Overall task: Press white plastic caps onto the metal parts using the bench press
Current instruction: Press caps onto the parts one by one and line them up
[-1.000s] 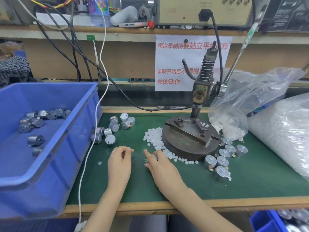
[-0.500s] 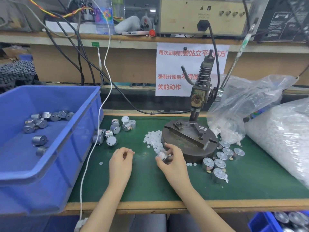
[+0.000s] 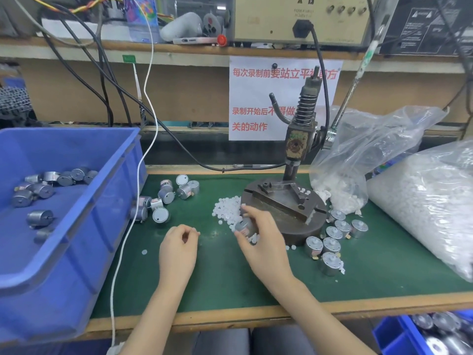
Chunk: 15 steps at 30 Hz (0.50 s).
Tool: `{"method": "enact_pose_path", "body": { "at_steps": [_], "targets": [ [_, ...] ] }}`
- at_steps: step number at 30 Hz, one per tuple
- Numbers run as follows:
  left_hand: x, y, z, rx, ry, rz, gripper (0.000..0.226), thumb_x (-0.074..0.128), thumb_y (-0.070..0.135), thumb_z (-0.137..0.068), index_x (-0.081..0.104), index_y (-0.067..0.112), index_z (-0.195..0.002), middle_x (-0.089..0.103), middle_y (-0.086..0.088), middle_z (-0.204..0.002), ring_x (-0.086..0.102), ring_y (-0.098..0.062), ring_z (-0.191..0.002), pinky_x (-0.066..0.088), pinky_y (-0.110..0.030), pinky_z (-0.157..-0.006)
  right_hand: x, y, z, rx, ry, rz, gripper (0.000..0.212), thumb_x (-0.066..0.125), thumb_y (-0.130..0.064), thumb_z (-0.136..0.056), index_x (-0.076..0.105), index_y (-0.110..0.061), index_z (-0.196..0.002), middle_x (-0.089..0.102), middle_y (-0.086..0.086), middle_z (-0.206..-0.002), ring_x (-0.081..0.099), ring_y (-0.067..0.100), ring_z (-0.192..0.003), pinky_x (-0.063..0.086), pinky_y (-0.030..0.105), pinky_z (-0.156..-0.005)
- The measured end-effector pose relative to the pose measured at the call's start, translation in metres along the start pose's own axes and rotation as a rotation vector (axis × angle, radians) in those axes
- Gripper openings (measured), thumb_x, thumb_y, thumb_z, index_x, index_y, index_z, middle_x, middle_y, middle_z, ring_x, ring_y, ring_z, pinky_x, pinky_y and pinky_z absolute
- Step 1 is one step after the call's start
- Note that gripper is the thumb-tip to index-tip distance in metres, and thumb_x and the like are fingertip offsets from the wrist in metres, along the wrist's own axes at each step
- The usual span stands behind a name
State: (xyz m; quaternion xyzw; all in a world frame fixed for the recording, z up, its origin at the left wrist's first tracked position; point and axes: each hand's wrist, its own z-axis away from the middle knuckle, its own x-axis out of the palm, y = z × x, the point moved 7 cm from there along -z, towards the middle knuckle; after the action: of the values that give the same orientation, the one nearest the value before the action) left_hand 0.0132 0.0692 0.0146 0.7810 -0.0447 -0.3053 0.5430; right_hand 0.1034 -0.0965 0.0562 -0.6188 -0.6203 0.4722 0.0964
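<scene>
My right hand [image 3: 263, 242] grips a small silver metal part [image 3: 244, 226] just left of the bench press base [image 3: 284, 208], over a heap of white plastic caps [image 3: 226, 210]. My left hand [image 3: 178, 248] lies on the green mat with fingers curled, and a tiny white cap shows at its fingertips [image 3: 195, 232]. The press column [image 3: 300, 134] rises behind the round base. A group of metal parts [image 3: 163, 201] lies left of the caps. Another group of metal parts [image 3: 332, 239] stands right of the base.
A big blue bin [image 3: 76, 226] with several metal parts fills the left side. Clear bags of white caps [image 3: 422, 201] crowd the right. A white cable [image 3: 128, 239] hangs across the bin's edge. One loose cap [image 3: 144, 251] lies on the mat. A blue crate [image 3: 409, 336] sits below the bench.
My right hand picked a metal part off the mat and lifted it beside the cap heap. My left hand stayed nearly still, fingers curled.
</scene>
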Motion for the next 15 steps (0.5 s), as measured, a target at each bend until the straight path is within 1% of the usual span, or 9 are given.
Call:
{"method": "enact_pose_path", "body": {
  "at_steps": [2,4,6,8,10,12,15],
  "targets": [
    [0.001,0.0,-0.001,0.001,-0.009,-0.009,0.017,0.052,0.008,-0.086,0.065,0.007,-0.076,0.062,-0.005,-0.086,0.052,-0.015,-0.077,0.03,-0.021,-0.06,-0.016,0.001,-0.015,-0.033,0.029,0.076,0.044,0.07,-0.005,-0.077,0.059,-0.013,-0.119,0.06,-0.002,-0.1,0.049,0.003,-0.094,0.032,0.01,-0.084],
    [0.002,0.001,-0.001,0.004,-0.016,-0.026,0.017,0.052,0.008,-0.086,0.065,0.007,-0.076,0.062,-0.006,-0.086,0.053,-0.019,-0.079,0.027,-0.025,-0.062,-0.033,0.009,-0.031,-0.026,0.061,0.18,0.036,0.072,-0.008,-0.077,0.064,-0.012,-0.113,0.064,0.0,-0.1,0.051,0.015,-0.101,0.032,0.021,-0.09],
    [0.003,0.001,-0.002,0.014,-0.018,-0.041,0.016,0.052,0.007,-0.086,0.064,0.009,-0.075,0.062,-0.006,-0.086,0.052,-0.02,-0.078,0.025,-0.025,-0.06,-0.05,0.022,-0.046,0.02,0.098,0.242,0.03,0.072,-0.01,-0.078,0.067,-0.012,-0.107,0.067,0.001,-0.102,0.052,0.023,-0.107,0.033,0.028,-0.096],
    [0.003,0.002,-0.001,0.021,-0.021,-0.054,0.017,0.052,0.007,-0.086,0.064,0.009,-0.074,0.061,-0.007,-0.085,0.052,-0.019,-0.076,0.024,-0.025,-0.059,-0.063,0.036,-0.058,0.075,0.122,0.297,0.027,0.071,-0.011,-0.078,0.068,-0.012,-0.105,0.067,0.002,-0.105,0.052,0.025,-0.111,0.035,0.034,-0.098],
    [0.003,0.003,-0.001,0.028,-0.026,-0.063,0.017,0.052,0.007,-0.086,0.064,0.009,-0.074,0.061,-0.007,-0.085,0.051,-0.019,-0.075,0.024,-0.025,-0.058,-0.069,0.048,-0.068,0.127,0.107,0.372,0.026,0.069,-0.015,-0.08,0.067,-0.013,-0.106,0.067,0.003,-0.106,0.053,0.024,-0.11,0.037,0.038,-0.096],
    [0.003,0.003,-0.001,0.03,-0.035,-0.07,0.018,0.052,0.007,-0.086,0.064,0.009,-0.074,0.061,-0.006,-0.084,0.051,-0.018,-0.074,0.026,-0.023,-0.057,-0.07,0.054,-0.076,0.153,0.104,0.418,0.026,0.068,-0.021,-0.082,0.066,-0.014,-0.107,0.067,0.002,-0.107,0.054,0.023,-0.107,0.038,0.04,-0.095],
    [0.003,0.003,-0.002,0.033,-0.044,-0.064,0.018,0.052,0.006,-0.086,0.064,0.01,-0.072,0.06,-0.005,-0.083,0.051,-0.015,-0.073,0.027,-0.02,-0.056,-0.069,0.06,-0.081,0.157,0.126,0.429,0.027,0.066,-0.025,-0.084,0.065,-0.014,-0.108,0.067,0.001,-0.107,0.055,0.023,-0.107,0.036,0.04,-0.095]
  ]
}}
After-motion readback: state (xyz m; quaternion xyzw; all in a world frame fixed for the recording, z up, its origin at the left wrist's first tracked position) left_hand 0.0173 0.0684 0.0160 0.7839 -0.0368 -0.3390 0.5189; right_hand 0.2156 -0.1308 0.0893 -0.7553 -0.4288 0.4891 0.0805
